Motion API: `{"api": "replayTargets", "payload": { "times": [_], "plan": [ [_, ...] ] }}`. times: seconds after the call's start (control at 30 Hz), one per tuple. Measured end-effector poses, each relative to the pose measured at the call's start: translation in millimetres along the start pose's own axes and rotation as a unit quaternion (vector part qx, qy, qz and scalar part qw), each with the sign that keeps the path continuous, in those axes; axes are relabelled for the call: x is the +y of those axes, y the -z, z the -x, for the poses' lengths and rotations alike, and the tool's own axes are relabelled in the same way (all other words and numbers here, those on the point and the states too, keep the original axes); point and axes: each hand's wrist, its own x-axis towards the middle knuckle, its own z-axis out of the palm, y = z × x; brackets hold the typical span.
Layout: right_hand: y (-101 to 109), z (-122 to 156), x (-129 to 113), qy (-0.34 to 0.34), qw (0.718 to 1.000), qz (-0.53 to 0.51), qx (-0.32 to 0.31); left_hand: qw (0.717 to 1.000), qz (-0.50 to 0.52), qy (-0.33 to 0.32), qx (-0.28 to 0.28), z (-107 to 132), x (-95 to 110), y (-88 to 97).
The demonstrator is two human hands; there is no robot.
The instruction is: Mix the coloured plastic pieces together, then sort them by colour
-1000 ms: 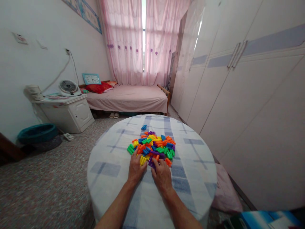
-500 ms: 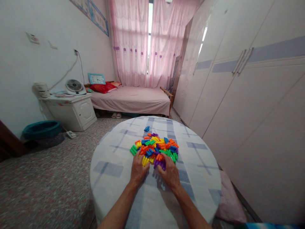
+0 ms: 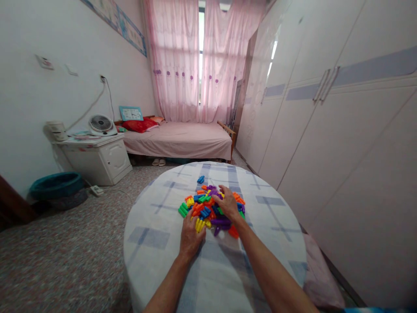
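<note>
A mixed heap of bright plastic building pieces (image 3: pixel 204 211) lies on the round table in orange, blue, green, yellow and purple. My left hand (image 3: pixel 192 237) rests at the near left edge of the heap, thumb and fingers curled around some yellow pieces (image 3: pixel 200 225). Over the right side of the heap is my right hand (image 3: pixel 230 206), thumb and fingers apart, with their tips close to a blurred purple piece (image 3: pixel 214 192). Long purple pieces (image 3: pixel 220 222) and an orange piece (image 3: pixel 233 231) lie at the near edge, below the right wrist. The right hand hides part of the heap.
A checked cloth covers the round table (image 3: pixel 150 237). One blue piece (image 3: pixel 200 179) lies apart beyond the heap. Behind the table are a bed (image 3: pixel 185 139) and a white cabinet with a fan (image 3: pixel 101 124). A wardrobe (image 3: pixel 339 165) lines the right side; a teal-rimmed bin (image 3: pixel 57 184) stands left.
My right hand has moved forward from the near edge to over the heap. Orange and purple pieces by it have shifted on the cloth. My left hand stays about the yellow pieces.
</note>
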Motion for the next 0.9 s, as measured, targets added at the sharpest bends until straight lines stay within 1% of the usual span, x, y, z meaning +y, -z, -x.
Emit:
{"api": "replayTargets", "payload": {
  "times": [0.07,0.13,0.27,0.33,0.4,0.5,0.6,0.7,0.77,0.83,0.9],
  "plan": [
    [1,-3,9,0.002,1.0,0.003,0.022,1.0,0.008,0.002,0.002,0,0,0.3],
    [8,0,23,-0.017,0.998,0.007,0.064,1.0,0.016,0.007,0.01,-1,0,0.2],
    [31,13,64,-0.118,0.98,0.018,0.159,0.999,0.029,0.025,0.032,-1,-3,-0.8],
    [40,17,85,-0.16,0.969,0.022,0.189,0.998,0.039,0.037,0.04,-1,-5,-0.6],
    [45,17,103,-0.182,0.962,0.022,0.204,0.996,0.053,0.058,0.045,-2,-7,1.1],
    [43,11,122,-0.199,0.955,0.01,0.221,0.991,0.075,0.101,0.049,-3,-5,6.3],
    [32,8,134,-0.205,0.95,-0.011,0.236,0.983,0.091,0.15,0.048,-4,-2,12.1],
    [19,14,144,-0.213,0.947,-0.028,0.24,0.969,0.118,0.211,0.053,-2,0,16.7],
    [14,20,150,-0.208,0.951,-0.024,0.229,0.958,0.13,0.246,0.066,-2,1,20.7],
    [10,24,153,-0.2,0.956,-0.018,0.214,0.953,0.13,0.263,0.077,-8,4,26.1],
    [10,24,153,-0.199,0.957,-0.019,0.208,0.958,0.122,0.248,0.073,-22,14,30.6]
  ]
}}
